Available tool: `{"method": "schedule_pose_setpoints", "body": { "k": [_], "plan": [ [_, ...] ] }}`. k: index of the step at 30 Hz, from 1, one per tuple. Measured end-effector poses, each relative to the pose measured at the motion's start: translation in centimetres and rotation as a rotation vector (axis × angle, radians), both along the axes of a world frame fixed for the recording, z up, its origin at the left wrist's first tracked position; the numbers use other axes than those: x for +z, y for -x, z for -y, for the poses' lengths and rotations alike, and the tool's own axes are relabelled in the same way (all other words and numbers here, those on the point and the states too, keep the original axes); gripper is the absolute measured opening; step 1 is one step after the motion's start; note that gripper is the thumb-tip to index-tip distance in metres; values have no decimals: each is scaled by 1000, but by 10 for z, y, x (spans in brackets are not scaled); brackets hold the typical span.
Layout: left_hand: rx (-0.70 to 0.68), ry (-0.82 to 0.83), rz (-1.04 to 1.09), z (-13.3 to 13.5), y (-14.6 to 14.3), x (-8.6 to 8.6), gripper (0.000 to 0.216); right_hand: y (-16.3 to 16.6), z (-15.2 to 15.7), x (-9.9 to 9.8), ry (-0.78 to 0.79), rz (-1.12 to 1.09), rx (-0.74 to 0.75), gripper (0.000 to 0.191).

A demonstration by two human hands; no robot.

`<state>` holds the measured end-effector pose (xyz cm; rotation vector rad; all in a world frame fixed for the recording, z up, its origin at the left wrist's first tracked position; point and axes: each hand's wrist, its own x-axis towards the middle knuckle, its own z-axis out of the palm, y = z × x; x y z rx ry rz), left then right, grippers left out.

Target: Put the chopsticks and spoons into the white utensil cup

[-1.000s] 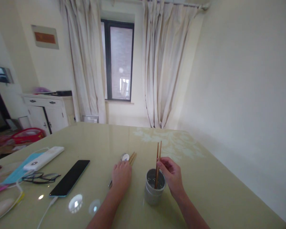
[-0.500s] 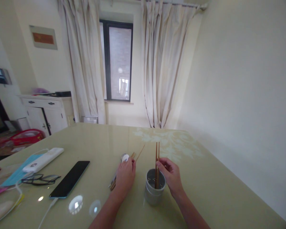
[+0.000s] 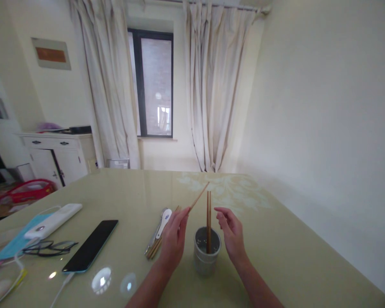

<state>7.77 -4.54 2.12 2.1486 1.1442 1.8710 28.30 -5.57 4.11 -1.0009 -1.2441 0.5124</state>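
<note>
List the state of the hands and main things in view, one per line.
Left hand: gripping a slanted chopstick
Right hand: open beside the standing chopsticks
Gray cup: upright, holding the standing chopsticks
White spoon: lying down
Phone: screen dark, cable attached
Glasses: lying down, folding unclear
Curtains: parted
Cabinet doors: dark gap between them

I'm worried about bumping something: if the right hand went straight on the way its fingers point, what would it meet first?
Most likely the chopsticks standing in the grey cup. The right hand points left towards them, apparently not touching, though depth is unclear.
</note>
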Motion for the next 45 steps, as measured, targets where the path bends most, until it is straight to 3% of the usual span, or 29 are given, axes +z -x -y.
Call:
{"method": "schedule_pose_setpoints", "body": {
  "k": [2,6,11,14,19,24,29,34,45],
  "plan": [
    [-22,-104,-42,4,0,0,28,-1,7,4,-133,95,-61,34],
    [-75,-261,-136,10,1,4,33,2,20,8,-285,246,13,26],
    [-145,-317,-267,22,2,12,41,12,28,8,-171,161,88,27],
    [-159,-228,-256,20,4,10,40,11,26,13,-138,-51,113,27],
    [118,250,-140,-11,21,-1,35,-11,14,27,-274,-398,-22,28],
    [401,552,-634,-27,42,-7,26,-18,10,28,-187,-348,-10,34],
    [547,612,-804,-20,43,-9,25,-6,9,21,-42,-163,99,39],
    [532,616,-835,-20,41,-10,26,-4,7,16,37,-32,124,42],
    [550,650,-811,-15,38,-7,30,-3,4,10,55,23,136,47]
  ]
}}
